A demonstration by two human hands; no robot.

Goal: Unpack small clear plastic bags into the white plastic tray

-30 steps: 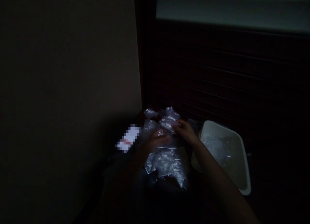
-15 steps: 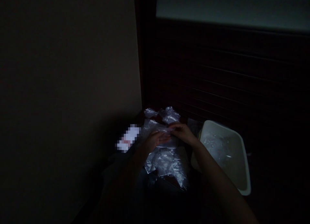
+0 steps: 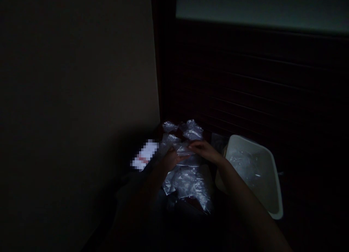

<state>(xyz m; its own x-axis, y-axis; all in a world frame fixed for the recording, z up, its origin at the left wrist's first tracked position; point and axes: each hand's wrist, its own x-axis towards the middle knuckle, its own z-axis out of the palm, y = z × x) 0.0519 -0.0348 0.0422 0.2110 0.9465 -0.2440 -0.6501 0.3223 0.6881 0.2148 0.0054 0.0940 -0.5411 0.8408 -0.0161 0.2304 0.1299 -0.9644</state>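
Observation:
In dim light, a clear plastic bag is stretched between my two hands. My left hand grips its left side, with some fingers extended beneath it. My right hand pinches the right end, fingers bent over the edge. Below them lies a heap of crinkled clear plastic bags, shining in patches. Just beyond my hands are more crumpled bags and a small one to their left. What the held bag contains, if anything, is too dark to tell.
On the right stands a pale plastic tub with clear plastic inside; my right forearm crosses before it. A bright blurred-out rectangle lies on the left. A plain wall rises on the left, dark slatted panelling behind.
My left hand has turned from lying fairly flat over the bag to gripping its left side. The bag's upper edge has tilted, and my right hand has shifted slightly down and left.

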